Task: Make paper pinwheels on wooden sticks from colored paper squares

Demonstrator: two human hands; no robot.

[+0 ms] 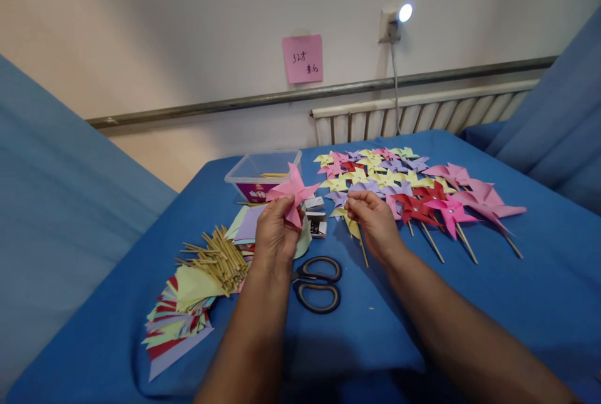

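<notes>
A pink paper pinwheel is pinched in my left hand, held up above the table with its folded blades facing me. My right hand is closed in a pinch to the right of it, apart from the pinwheel. What lies between those fingertips is too small to make out. A small open box with dark, shiny little pieces inside stands between the hands. Below it lies a pair of scissors, its dark handles toward me and its blades hidden behind my left arm.
Many finished pinwheels on sticks cover the back right of the blue table. On the left are a heap of short sticks, fanned coloured paper and a clear plastic tub. A radiator runs behind.
</notes>
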